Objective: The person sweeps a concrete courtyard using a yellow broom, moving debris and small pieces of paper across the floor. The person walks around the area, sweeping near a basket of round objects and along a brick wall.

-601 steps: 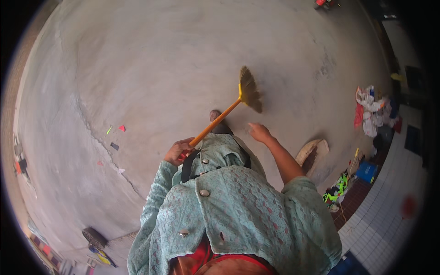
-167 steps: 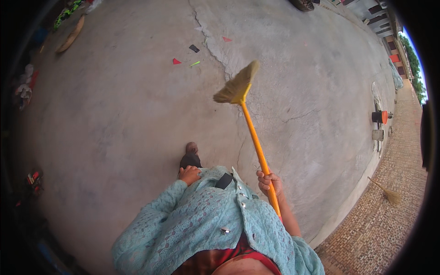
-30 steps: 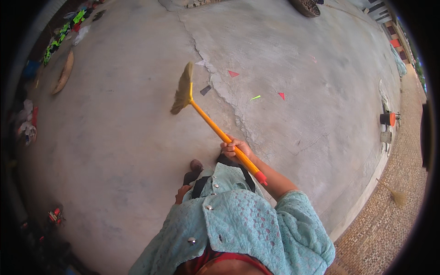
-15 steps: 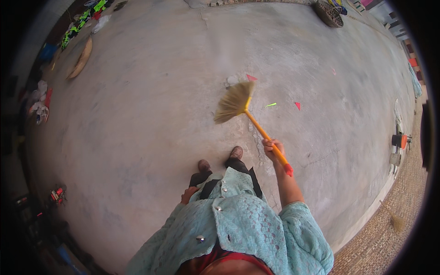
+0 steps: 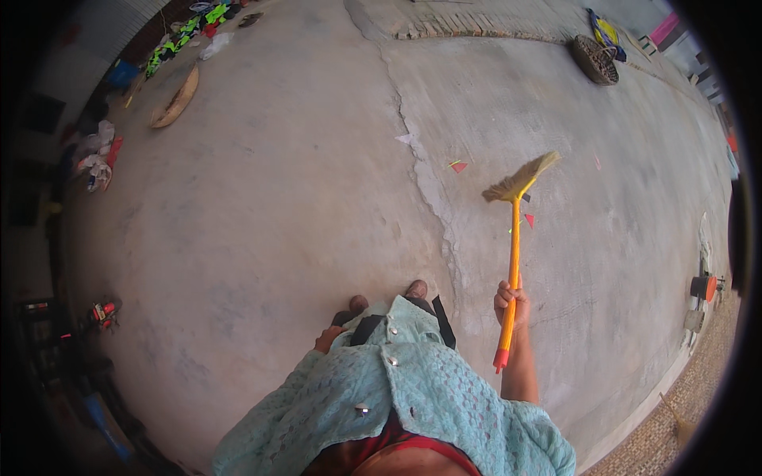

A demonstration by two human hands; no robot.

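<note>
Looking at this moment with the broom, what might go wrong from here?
The broom is held by the right hand alone, so it may twist if the bristles catch.
Small scraps, such as the red scrap, lie near the bristles and might scatter or get missed.
The rough crack runs close to the right shoe and could catch a foot.

Soft diffuse lt, dim far L, fisheye distort., blk blurry rim

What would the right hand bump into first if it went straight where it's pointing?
Following the broom handle, the right hand would probably meet the green scrap first, though it might pass above; depth is unclear.
</note>
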